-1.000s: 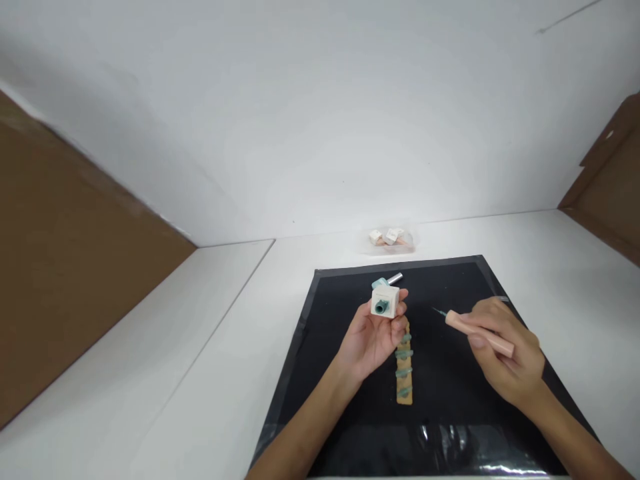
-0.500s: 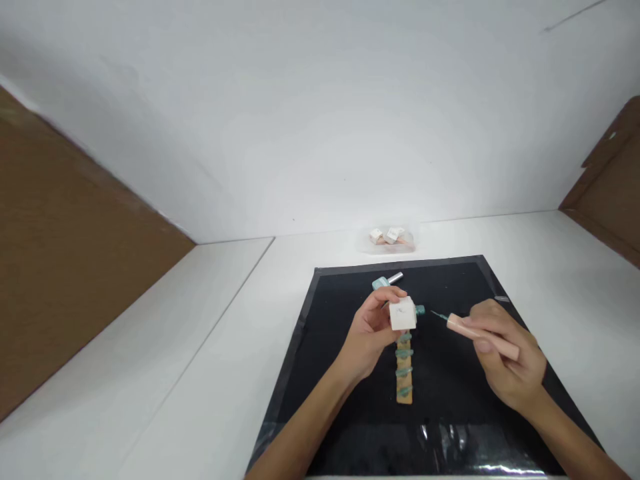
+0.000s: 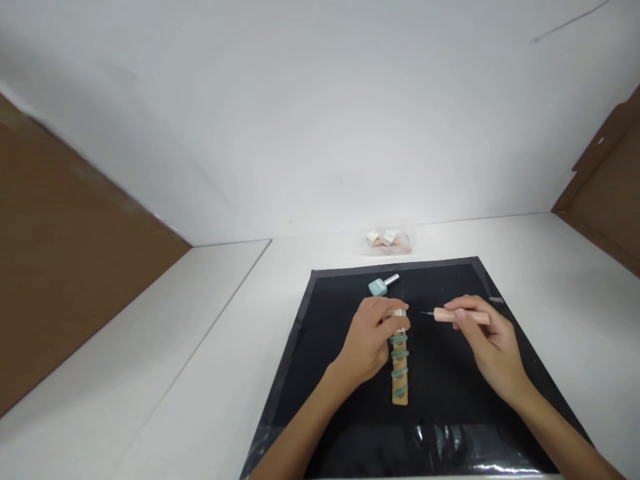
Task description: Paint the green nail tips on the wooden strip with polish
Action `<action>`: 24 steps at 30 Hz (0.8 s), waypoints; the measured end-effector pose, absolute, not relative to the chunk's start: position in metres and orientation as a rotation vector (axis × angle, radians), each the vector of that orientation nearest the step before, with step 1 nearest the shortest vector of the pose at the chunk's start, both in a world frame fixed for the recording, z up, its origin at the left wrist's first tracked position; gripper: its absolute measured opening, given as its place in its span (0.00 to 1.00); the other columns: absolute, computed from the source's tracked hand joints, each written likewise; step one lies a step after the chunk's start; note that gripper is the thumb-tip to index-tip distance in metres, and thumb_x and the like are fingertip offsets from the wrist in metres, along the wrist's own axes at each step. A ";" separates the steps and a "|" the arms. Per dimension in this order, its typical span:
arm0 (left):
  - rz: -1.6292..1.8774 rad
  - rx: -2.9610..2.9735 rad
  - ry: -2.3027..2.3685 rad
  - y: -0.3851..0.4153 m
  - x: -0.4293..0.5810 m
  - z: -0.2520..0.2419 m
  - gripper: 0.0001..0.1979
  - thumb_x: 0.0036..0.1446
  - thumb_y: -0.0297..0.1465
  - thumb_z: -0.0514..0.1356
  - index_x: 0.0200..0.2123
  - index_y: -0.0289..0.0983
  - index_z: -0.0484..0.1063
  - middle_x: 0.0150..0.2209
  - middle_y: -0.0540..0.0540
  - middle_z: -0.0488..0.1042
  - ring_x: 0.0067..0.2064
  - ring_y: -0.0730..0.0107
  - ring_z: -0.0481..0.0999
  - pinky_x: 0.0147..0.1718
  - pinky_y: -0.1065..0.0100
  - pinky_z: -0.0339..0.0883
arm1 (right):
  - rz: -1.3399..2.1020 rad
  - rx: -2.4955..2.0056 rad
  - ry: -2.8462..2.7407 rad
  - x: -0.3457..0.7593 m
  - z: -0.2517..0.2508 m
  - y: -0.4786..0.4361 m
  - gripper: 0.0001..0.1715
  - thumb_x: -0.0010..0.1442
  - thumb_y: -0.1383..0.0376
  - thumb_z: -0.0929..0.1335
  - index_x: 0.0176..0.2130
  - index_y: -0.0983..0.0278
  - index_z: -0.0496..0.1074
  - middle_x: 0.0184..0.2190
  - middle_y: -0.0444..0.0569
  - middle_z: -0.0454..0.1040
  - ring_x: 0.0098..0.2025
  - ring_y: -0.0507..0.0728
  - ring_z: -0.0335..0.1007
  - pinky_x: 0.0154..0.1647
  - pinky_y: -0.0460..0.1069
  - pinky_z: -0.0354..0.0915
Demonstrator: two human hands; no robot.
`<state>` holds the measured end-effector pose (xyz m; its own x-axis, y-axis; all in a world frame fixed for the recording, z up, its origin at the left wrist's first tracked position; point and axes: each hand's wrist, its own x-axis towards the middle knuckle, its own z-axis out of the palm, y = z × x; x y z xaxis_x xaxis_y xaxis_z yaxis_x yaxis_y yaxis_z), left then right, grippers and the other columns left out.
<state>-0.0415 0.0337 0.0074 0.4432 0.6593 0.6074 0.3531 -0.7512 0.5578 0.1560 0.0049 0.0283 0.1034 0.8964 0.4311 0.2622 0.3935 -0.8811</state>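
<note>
My left hand is closed around a small white nail polish bottle, mostly covered by the fingers, above the far end of a tan strip. Several teal nail tips lie crosswise along the strip. In my right hand is a nail polish brush, gripped by its pale pink cap. Its thin dark tip points left toward the bottle, a short gap away. A light blue bottle with a silver cap lies on its side just beyond my left hand.
A black mat covers part of the white table. Behind it stands a clear plastic box holding white and pink bottles. A white wall rises at the back, with brown panels at both sides.
My left hand has turned over and lowered the white bottle toward the strip; its fingers now cover most of it. My right hand has moved left, with the brush now nearly level.
</note>
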 end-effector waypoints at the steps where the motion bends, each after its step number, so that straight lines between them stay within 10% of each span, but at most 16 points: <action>1: 1.241 2.229 0.864 0.034 -0.040 0.007 0.13 0.53 0.21 0.50 0.32 0.41 0.72 0.41 0.44 0.74 0.41 0.64 0.70 0.39 0.63 0.60 | 0.654 -1.117 -1.437 0.156 0.028 0.005 0.07 0.60 0.63 0.65 0.32 0.60 0.73 0.26 0.44 0.75 0.27 0.53 0.71 0.28 0.46 0.65; 9: 1.290 0.698 0.784 0.041 -0.025 0.011 0.15 0.33 0.18 0.58 0.28 0.39 0.67 0.35 0.52 0.72 0.33 0.72 0.71 0.34 0.70 0.62 | 0.474 -0.864 -1.743 0.156 0.036 0.004 0.07 0.60 0.70 0.64 0.37 0.62 0.71 0.25 0.46 0.71 0.25 0.53 0.68 0.24 0.47 0.64; 24: 1.204 0.609 0.712 0.040 -0.017 0.013 0.12 0.35 0.18 0.62 0.25 0.37 0.67 0.34 0.51 0.73 0.31 0.74 0.72 0.32 0.71 0.64 | 0.096 -0.664 -2.128 0.155 0.028 0.010 0.11 0.62 0.70 0.63 0.45 0.68 0.68 0.26 0.51 0.74 0.28 0.56 0.66 0.26 0.51 0.64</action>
